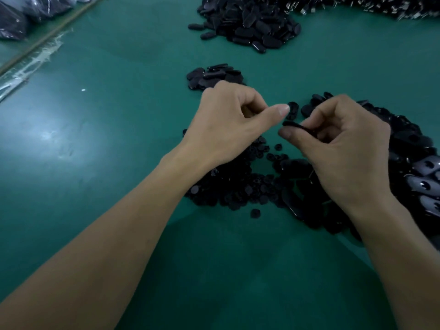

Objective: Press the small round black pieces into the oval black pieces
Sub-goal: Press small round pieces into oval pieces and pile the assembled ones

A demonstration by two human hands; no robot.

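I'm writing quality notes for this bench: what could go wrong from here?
1. The right hand pinches the oval piece in mid-air with one end sticking out. A hard press could flip it into the heap of round pieces below, where black on black would be hard to spot.
2. The left hand has curled fingers that hide whether it holds a round piece, so one might seat crooked unnoticed.

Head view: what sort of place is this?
Probably a factory or workshop assembly bench for small parts: a green-topped table, loose heaps of identical oval black pieces and small round black pieces, and filled plastic bags at far left. The right hand holds one oval piece.
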